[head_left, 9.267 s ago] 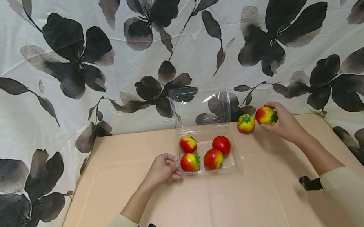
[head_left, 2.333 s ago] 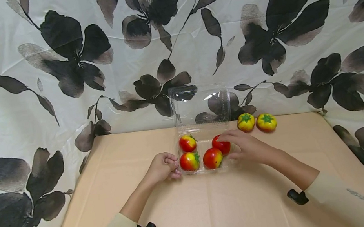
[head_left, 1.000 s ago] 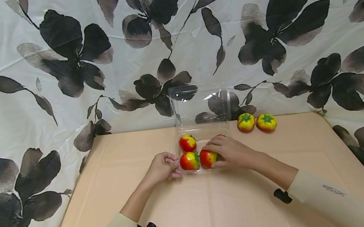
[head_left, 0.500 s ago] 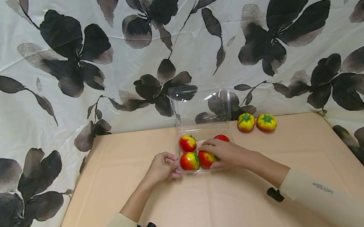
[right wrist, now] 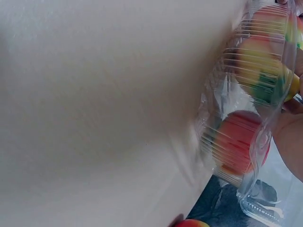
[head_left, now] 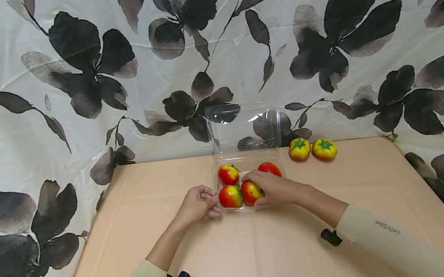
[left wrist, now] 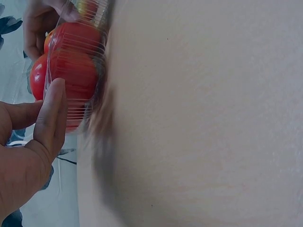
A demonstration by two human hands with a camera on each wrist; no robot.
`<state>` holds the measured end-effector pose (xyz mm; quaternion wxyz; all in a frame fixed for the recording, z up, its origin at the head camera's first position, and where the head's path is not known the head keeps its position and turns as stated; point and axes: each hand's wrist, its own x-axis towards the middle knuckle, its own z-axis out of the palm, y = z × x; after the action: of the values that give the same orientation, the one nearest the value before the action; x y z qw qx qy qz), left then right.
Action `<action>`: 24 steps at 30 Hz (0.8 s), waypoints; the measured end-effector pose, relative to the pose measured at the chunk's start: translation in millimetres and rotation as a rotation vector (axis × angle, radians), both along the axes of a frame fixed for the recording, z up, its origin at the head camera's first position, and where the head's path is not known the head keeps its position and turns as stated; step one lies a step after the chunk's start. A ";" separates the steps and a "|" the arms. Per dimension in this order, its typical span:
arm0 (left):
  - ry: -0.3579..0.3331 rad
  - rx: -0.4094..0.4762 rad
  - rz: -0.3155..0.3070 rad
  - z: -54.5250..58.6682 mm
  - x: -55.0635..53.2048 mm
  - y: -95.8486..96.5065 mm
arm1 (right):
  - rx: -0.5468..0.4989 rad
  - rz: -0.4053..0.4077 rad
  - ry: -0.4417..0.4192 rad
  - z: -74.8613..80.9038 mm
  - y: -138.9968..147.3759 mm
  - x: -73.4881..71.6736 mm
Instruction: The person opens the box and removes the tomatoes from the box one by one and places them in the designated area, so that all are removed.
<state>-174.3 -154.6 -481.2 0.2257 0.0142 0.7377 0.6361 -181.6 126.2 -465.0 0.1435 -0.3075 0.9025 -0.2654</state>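
A clear plastic clamshell box (head_left: 275, 200) lies on the table with its lid (head_left: 242, 128) raised at the back. Inside it are several red-and-yellow tomatoes, two in the left column, the back one (head_left: 228, 175) and the front one (head_left: 230, 197). My right hand (head_left: 280, 188) reaches over the right side and grips the front-right tomato (head_left: 251, 192), close beside the front-left one. Behind that hand a redder tomato (head_left: 269, 168) sits in the back-right corner. The box's left wall is pinched between thumb and fingers of my left hand (left wrist: 35, 127).
Two yellower tomatoes with green tops, one (head_left: 300, 149) near the box and another (head_left: 324, 149) further right, stand side by side at the table's back edge. A floral cloth (head_left: 150, 72) hangs behind the tan tabletop (head_left: 224, 264).
The right hand set a tomato down outside at the back right, touched the back-right one, then took the front-right tomato and shifted it left. My left hand stays at the box.
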 end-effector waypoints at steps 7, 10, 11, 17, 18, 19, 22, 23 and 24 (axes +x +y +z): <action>0.016 0.003 0.000 -1.4 0.8 -0.7 | -0.077 -0.029 -0.058 -9.3 0.3 -3.5; 0.020 0.006 0.000 -1.8 1.1 -0.8 | -0.113 -0.038 -0.083 -15.0 1.4 -4.8; 0.018 0.006 0.000 -1.8 1.0 -0.7 | -0.124 -0.044 -0.092 -16.4 1.9 -5.0; 0.003 0.001 0.008 -1.6 0.9 -0.5 | -0.168 -0.073 -0.148 -21.3 3.9 -5.2; 0.002 0.001 0.009 -1.6 0.9 -0.6 | -0.173 -0.075 -0.154 -21.8 4.0 -5.3; 0.002 0.002 0.009 -1.5 0.9 -0.5 | -0.177 -0.077 -0.160 -22.2 4.0 -5.4; 0.001 0.001 0.007 -1.7 0.6 -0.6 | -0.185 -0.084 -0.172 -23.0 4.1 -5.6; 0.000 0.002 0.005 -1.8 0.4 -0.6 | -0.186 -0.087 -0.176 -23.1 4.2 -5.6; 0.000 0.001 0.005 -2.1 0.2 -0.7 | -0.187 -0.090 -0.179 -23.2 4.4 -5.5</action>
<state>-174.1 -155.3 -483.2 0.2243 0.0125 0.7373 0.6371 -187.2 130.5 -488.3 0.1821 -0.2538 0.8703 -0.3807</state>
